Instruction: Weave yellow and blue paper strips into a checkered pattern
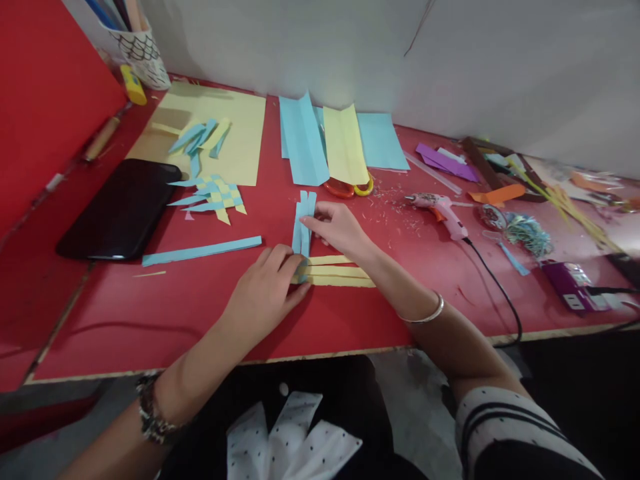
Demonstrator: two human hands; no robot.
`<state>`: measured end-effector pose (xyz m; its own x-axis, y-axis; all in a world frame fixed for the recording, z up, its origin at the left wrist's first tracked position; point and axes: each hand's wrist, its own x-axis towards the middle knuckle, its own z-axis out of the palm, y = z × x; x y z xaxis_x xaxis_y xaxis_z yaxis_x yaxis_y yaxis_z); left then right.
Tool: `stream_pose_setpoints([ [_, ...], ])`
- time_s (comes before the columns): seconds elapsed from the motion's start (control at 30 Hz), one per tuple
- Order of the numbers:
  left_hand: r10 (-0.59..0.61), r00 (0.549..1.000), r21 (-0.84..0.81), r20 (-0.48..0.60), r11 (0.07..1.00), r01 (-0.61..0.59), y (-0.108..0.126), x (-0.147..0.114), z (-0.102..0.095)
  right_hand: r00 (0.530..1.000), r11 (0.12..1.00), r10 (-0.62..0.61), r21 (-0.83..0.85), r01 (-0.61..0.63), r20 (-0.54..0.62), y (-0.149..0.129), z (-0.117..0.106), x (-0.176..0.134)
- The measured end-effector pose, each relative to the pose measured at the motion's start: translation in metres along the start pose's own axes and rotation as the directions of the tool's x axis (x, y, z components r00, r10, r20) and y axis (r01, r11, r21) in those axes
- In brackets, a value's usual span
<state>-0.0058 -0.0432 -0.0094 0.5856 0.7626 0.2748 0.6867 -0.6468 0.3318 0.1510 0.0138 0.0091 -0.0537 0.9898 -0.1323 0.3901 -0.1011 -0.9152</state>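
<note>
Blue paper strips point(302, 230) stand away from me and cross yellow paper strips point(340, 275) that run to the right, forming a small woven corner. My left hand point(270, 283) pinches this crossing between thumb and fingers, partly hiding it. With thumb and fingertips my right hand point(334, 229) grips the blue strips near their far half. A loose blue strip point(203, 251) lies to the left of my left hand. Beyond it rests a woven blue and yellow paper piece point(215, 195), shaped like a fish, with pointed ends.
A black phone-like slab point(123, 210) lies at left. Folded blue paper point(305, 143) and yellow paper point(345, 143) cover orange and yellow-handled scissors point(364, 187). A pink glue gun point(440, 212) with a cord sits at right, near a purple socket box point(575, 285). A pen cup point(143, 53) stands back left.
</note>
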Motion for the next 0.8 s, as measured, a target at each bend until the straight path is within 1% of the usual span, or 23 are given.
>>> stream_pose_setpoints([
  [0.07,-0.003,1.000,-0.010,-0.002,1.000,0.003,0.000,0.000,0.000,1.000,0.997,0.022,0.071,-0.023,0.014,-0.001,-0.002,0.001],
  [0.13,-0.011,1.000,-0.022,0.004,1.000,0.011,0.000,0.000,0.000,0.997,0.986,0.073,0.152,-0.075,0.021,-0.003,-0.005,0.003],
  [0.23,-0.012,1.000,-0.024,0.011,1.000,0.013,0.000,0.000,0.000,0.989,0.956,0.147,0.255,-0.148,0.024,-0.005,-0.008,0.005],
  [0.33,-0.005,1.000,-0.020,0.003,1.000,0.005,0.000,0.000,0.000,0.982,0.923,0.184,0.335,-0.189,0.047,-0.005,-0.011,0.008],
  [0.53,-0.010,1.000,-0.015,0.012,1.000,0.011,0.000,0.000,0.000,0.985,0.938,0.168,0.300,-0.173,0.044,-0.002,-0.013,0.014],
  [0.67,0.002,1.000,-0.015,0.002,1.000,-0.002,0.000,0.000,0.000,0.990,0.933,0.136,0.333,-0.140,0.035,-0.002,-0.011,0.018],
  [0.8,0.016,1.000,-0.006,-0.022,1.000,-0.016,-0.001,0.000,0.001,0.987,0.924,0.153,0.347,-0.163,0.055,-0.004,-0.008,0.018],
])
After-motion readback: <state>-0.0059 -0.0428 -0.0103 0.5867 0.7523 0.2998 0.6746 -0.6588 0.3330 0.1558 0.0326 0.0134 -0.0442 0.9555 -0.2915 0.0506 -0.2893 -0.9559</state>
